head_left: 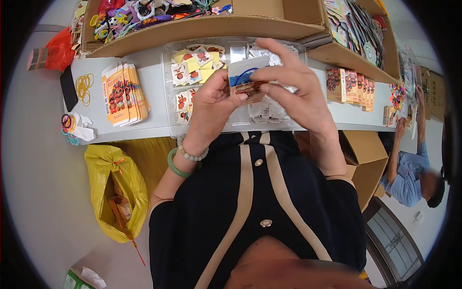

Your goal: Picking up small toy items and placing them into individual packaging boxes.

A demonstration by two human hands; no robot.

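Note:
My left hand [211,101] grips a small orange card box [248,94] with cartoon figures, its thumb across the front and its top flap raised. A blue looped item [243,77], whose kind I cannot make out, shows in the box's open mouth. My right hand [298,89] closes on the box's right side, index fingertip at the blue item and thumb against the front. Beneath both hands lies a clear divided plastic tray [168,53]. Picture cards and yellow slips [192,65] fill its left compartments; white packets [264,113] lie in the right ones.
Stacks of flat orange boxes [122,94] and upright filled boxes [349,86] flank the tray. Behind stand cartons of trinkets [144,14] and cards [353,33]. A phone [69,89] and rubber bands [84,89] lie left. A yellow bag [98,192] sits below; a co-worker [409,168] works right.

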